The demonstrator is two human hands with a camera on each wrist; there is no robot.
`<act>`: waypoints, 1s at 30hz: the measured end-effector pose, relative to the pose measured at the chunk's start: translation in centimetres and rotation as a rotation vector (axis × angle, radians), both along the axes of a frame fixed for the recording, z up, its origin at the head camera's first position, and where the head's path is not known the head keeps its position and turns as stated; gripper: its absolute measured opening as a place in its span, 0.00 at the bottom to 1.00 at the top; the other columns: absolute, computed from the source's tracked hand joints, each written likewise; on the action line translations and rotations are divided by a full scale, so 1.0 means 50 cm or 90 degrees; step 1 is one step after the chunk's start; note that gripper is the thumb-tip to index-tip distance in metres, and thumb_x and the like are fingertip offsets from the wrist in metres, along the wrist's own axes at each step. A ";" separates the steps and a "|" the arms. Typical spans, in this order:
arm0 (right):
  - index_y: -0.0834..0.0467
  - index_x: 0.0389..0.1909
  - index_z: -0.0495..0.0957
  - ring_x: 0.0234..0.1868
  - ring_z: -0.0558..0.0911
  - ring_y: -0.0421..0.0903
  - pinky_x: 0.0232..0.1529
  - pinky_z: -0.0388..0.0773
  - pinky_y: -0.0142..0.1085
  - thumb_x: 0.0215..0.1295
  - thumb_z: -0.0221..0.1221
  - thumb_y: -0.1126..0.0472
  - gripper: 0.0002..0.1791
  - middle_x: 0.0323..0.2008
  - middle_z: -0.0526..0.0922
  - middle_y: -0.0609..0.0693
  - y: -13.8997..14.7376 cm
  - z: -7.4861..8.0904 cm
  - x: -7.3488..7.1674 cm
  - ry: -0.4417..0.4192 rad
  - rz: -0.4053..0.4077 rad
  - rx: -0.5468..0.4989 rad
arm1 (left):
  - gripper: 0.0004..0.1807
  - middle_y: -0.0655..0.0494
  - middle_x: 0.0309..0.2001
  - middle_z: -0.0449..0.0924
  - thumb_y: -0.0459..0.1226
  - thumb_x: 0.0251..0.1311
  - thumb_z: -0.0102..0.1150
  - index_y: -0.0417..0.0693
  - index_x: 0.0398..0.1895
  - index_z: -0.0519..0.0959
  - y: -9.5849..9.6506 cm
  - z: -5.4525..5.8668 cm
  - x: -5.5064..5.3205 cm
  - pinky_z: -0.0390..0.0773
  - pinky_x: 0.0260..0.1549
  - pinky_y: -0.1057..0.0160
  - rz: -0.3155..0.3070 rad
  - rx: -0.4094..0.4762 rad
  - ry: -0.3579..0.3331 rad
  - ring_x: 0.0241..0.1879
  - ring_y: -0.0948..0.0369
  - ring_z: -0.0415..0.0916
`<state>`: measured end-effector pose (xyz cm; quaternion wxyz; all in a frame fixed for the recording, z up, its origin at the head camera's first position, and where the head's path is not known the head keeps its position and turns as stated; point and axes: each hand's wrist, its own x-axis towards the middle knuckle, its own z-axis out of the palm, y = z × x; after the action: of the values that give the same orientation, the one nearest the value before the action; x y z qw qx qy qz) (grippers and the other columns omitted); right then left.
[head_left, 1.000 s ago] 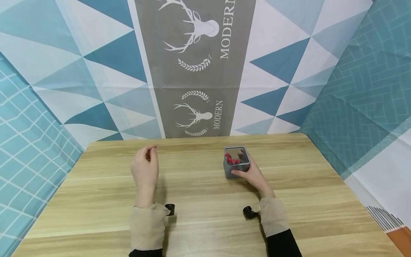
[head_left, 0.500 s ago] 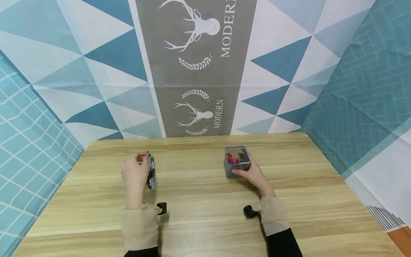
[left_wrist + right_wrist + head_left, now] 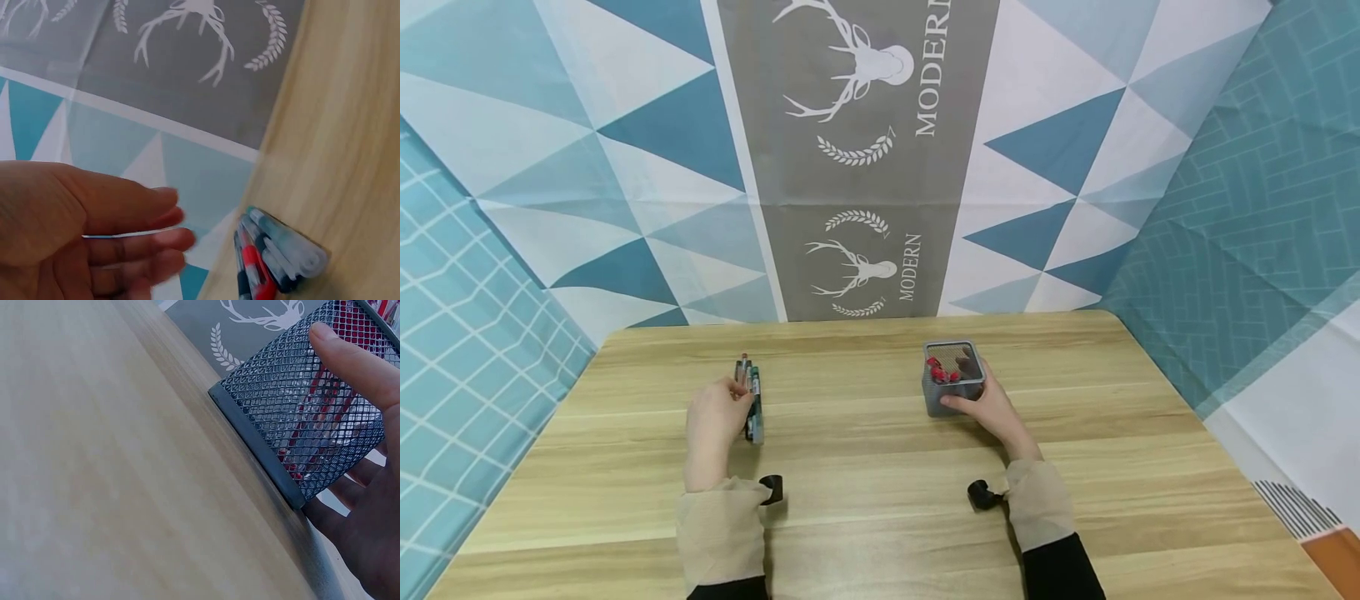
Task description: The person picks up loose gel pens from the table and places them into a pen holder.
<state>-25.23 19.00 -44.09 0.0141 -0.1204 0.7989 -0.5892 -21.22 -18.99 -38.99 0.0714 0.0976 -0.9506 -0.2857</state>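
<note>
Several pens (image 3: 756, 408) lie side by side on the left part of the table, with a red one (image 3: 250, 259) among dark and teal ones in the left wrist view. Over their left side is my left hand (image 3: 715, 417), fingertips overlapping the pens in the head view. In the left wrist view, the thumb and loosely bent fingers (image 3: 137, 247) hold nothing, and the pens show beyond them. My right hand (image 3: 988, 408) grips a grey mesh pen holder (image 3: 936, 400) from its right side. Red-ended pens (image 3: 312, 419) stand inside the holder, visible through the mesh.
The wooden table (image 3: 865, 467) runs up to a patterned cloth backdrop (image 3: 857, 183) with deer heads and triangles. Blue tiled cloth (image 3: 482, 333) hangs at the left, teal cloth (image 3: 1247, 233) at the right. Each sleeve carries a small black wrist camera (image 3: 983, 495).
My left hand has moved left and slightly toward me, uncovering the pens, and its fingertips have come lower along them. My right hand and the pen holder stay in place.
</note>
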 end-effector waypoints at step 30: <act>0.58 0.69 0.46 0.66 0.57 0.61 0.63 0.52 0.57 0.50 0.65 0.65 0.49 0.65 0.57 0.65 -0.001 0.002 0.000 0.011 0.001 0.004 | 0.08 0.49 0.22 0.73 0.34 0.51 0.58 0.39 0.23 0.70 -0.007 -0.049 -0.014 0.67 0.18 0.63 -0.079 -0.015 -0.118 0.19 0.58 0.68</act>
<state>-25.22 18.94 -43.97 0.0081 -0.1257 0.8009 -0.5854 -21.93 -19.34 -41.44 -0.0335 0.0641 -0.9606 -0.2683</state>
